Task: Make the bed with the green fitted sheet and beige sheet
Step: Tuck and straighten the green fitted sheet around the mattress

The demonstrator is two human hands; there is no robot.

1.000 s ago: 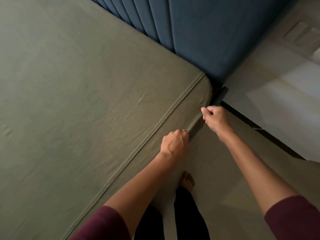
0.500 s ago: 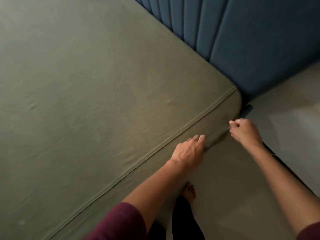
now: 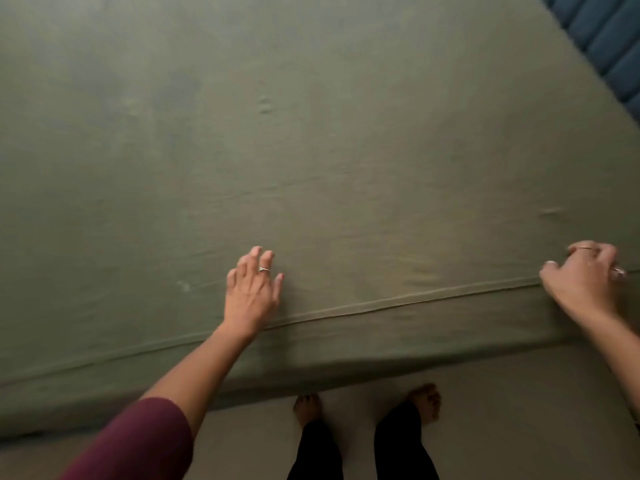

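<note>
Green sheet stretched over the bed, seam running left to right along the near edge. Left hand flat on top just past the seam, fingers spread, gripping nothing. Right hand at the seam toward the headboard corner, fingers curled, seemingly pinching fabric. Beige sheet not visible.

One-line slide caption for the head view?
Left hand flat on green fitted sheet, right hand curled at its seam.
</note>
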